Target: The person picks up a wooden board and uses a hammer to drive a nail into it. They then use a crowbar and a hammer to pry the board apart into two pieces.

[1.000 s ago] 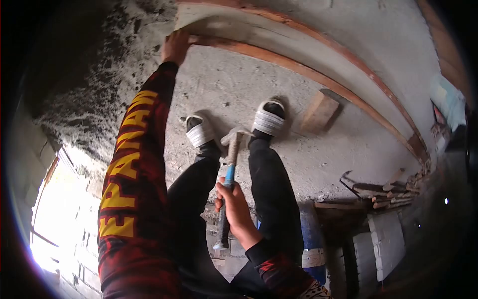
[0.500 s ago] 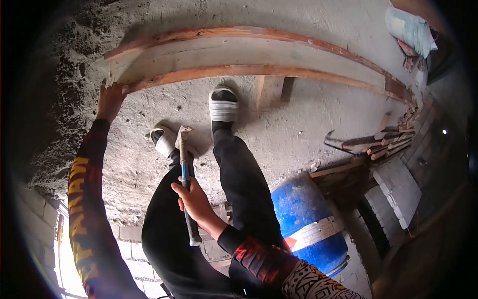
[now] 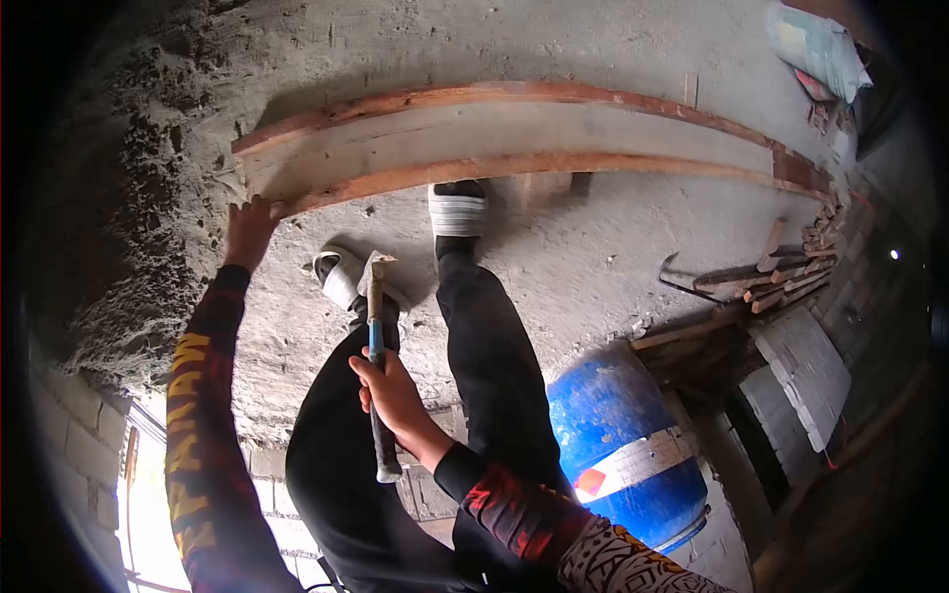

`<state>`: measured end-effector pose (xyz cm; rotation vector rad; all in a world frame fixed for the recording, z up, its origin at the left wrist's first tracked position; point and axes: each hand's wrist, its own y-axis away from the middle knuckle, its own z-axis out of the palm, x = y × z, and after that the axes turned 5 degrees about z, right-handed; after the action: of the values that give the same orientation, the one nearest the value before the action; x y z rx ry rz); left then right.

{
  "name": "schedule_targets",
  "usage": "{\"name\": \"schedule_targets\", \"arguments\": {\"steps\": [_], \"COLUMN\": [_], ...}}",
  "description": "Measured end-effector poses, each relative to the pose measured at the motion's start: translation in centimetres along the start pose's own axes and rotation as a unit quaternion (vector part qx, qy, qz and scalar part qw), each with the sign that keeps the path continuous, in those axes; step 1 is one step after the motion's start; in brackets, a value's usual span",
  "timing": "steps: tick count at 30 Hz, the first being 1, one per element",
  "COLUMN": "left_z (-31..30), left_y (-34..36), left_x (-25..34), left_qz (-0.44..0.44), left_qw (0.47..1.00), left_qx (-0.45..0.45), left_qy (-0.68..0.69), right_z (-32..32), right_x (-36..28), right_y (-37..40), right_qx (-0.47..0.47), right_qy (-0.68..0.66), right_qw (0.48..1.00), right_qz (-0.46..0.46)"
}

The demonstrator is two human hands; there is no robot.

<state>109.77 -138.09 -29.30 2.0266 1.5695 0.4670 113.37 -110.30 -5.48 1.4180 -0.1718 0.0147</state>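
A long wooden panel (image 3: 534, 127), pale on its face with reddish-brown strips along both edges, lies across the upper part of the head view. My left hand (image 3: 251, 235) grips its near left corner, fingertips curled over the end. In my right hand (image 3: 393, 395) is a hammer (image 3: 376, 339), held around the handle above my legs. Its metal head points away from me, and the handle has a blue band and a dark grip. Under the panel's near edge a wood block (image 3: 544, 190) shows in part. My right slipper (image 3: 457, 212) reaches that edge.
A blue barrel (image 3: 618, 425) with a white band stands at my right. Beyond it are a stack of wood pieces (image 3: 791, 280), a dark curved tool (image 3: 689, 282) and a white block panel (image 3: 806, 371). A pale sack (image 3: 819, 49) lies far right. Rough wall rises at left.
The panel's near edge has come closer to me and now covers the front of my right slipper and more of the wood block. My left hand moved with it; the hammer stays in my right hand.
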Motion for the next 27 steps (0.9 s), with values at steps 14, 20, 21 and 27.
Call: {"name": "schedule_targets", "arguments": {"steps": [14, 20, 21, 27], "left_z": [3.4, 2.3, 1.6, 3.9], "left_y": [0.5, 2.5, 3.2, 11.1], "left_x": [1.8, 3.1, 4.0, 12.4], "left_qz": [-0.141, -0.240, -0.295, -0.360], "left_qw": [0.984, 0.924, 0.889, 0.758], "left_qx": [0.054, 0.175, 0.169, 0.180], "left_qy": [0.089, 0.241, 0.308, 0.513], "right_z": [0.6, 0.3, 0.5, 0.5], "right_x": [1.7, 2.4, 2.3, 2.1], "right_y": [-0.4, -0.6, -0.5, -0.6], "right_qx": [-0.013, -0.004, 0.000, 0.009], "right_qy": [0.018, 0.075, 0.080, 0.086], "right_qw": [0.999, 0.997, 0.997, 0.996], "right_qz": [0.048, 0.025, 0.021, 0.008]}}
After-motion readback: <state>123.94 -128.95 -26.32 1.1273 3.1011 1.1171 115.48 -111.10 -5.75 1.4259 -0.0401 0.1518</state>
